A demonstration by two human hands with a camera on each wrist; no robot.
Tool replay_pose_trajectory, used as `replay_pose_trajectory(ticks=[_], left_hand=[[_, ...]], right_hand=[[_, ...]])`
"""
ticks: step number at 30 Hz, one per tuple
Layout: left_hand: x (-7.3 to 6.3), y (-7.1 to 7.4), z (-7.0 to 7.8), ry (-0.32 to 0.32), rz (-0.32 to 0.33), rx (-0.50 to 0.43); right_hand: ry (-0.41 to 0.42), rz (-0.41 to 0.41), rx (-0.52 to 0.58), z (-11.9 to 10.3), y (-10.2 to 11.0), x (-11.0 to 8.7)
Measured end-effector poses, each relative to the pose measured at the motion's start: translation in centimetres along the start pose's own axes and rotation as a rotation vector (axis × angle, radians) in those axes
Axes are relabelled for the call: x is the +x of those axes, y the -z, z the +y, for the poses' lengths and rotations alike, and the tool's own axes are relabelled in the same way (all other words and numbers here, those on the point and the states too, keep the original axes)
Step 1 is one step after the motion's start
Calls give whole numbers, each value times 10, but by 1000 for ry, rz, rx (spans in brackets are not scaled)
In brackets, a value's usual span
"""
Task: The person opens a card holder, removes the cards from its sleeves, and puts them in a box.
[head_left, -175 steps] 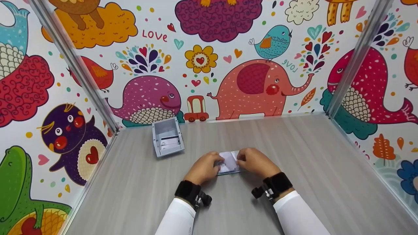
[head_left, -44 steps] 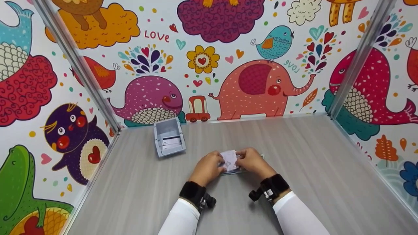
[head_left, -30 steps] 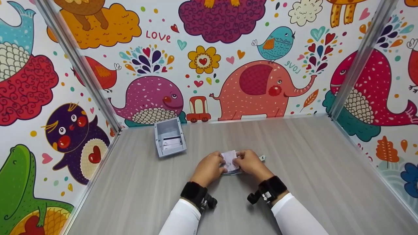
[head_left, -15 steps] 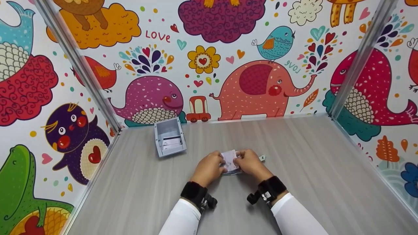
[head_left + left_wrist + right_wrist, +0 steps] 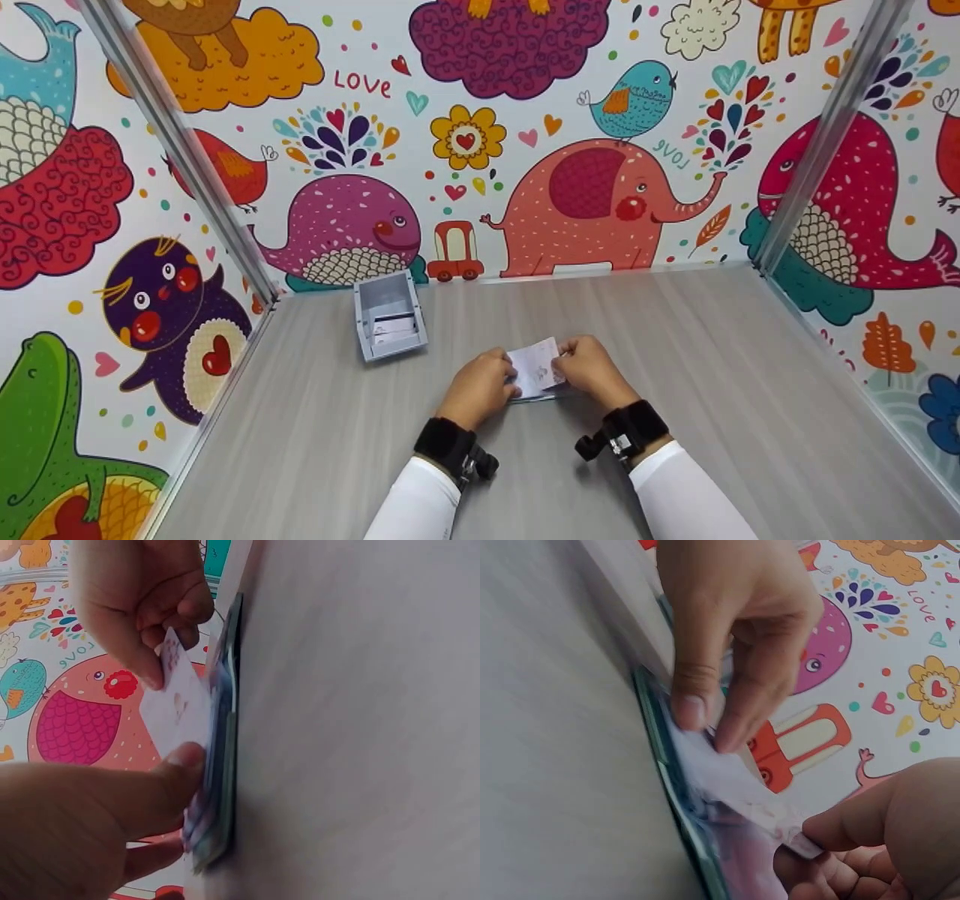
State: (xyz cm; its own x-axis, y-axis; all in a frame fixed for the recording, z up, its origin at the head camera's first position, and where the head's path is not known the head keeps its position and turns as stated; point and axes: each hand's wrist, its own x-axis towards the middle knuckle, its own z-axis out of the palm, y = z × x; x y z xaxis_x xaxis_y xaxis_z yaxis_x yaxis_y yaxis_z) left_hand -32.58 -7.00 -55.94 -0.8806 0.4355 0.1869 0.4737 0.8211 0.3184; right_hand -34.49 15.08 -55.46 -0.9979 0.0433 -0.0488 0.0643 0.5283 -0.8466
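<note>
A white card (image 5: 534, 367) with faint pinkish print lies between both hands, low over the table. Beneath it is a thin booklet-like holder (image 5: 227, 742) with dark green edges and clear, shiny sleeves. My left hand (image 5: 480, 384) pinches the card's left part, its thumb (image 5: 691, 712) on top at the holder's side. At the card's other end, my right hand (image 5: 594, 369) grips a corner between thumb and finger (image 5: 847, 823). That end is raised off the holder and slightly bent, as the right wrist view shows. Fingers hide both ends of the holder in the head view.
A grey open-topped box (image 5: 390, 349) stands at the back left of the wood-grain table (image 5: 712, 390), with white cards (image 5: 394, 328) inside. Printed cartoon walls (image 5: 465, 75) enclose the table at the back and sides, with metal posts (image 5: 180, 157) at the corners.
Over the last half second my right hand moves slightly right and up, lifting the card's right end and uncovering more of it. My left hand stays in place. The box has not moved.
</note>
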Motion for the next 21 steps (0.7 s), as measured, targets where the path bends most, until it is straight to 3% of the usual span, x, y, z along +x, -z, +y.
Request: replay_pose_trajectory(ticks=[6,10,13,17,21], left_hand=[[1,1,1,11,-17,-6],[2,2,0,3,15,9],[4,5,0,40,52,-11],[6,9,2,81,135,-93],[9,13,2,109,216,-289]], right_hand=[[-5,44,-15,0,11,0],[14,80,26,-3,12,0],[45,104,63,-5,11,0],[77,104,106,-8,8,-1],[113,78,140,-11,6,-2]])
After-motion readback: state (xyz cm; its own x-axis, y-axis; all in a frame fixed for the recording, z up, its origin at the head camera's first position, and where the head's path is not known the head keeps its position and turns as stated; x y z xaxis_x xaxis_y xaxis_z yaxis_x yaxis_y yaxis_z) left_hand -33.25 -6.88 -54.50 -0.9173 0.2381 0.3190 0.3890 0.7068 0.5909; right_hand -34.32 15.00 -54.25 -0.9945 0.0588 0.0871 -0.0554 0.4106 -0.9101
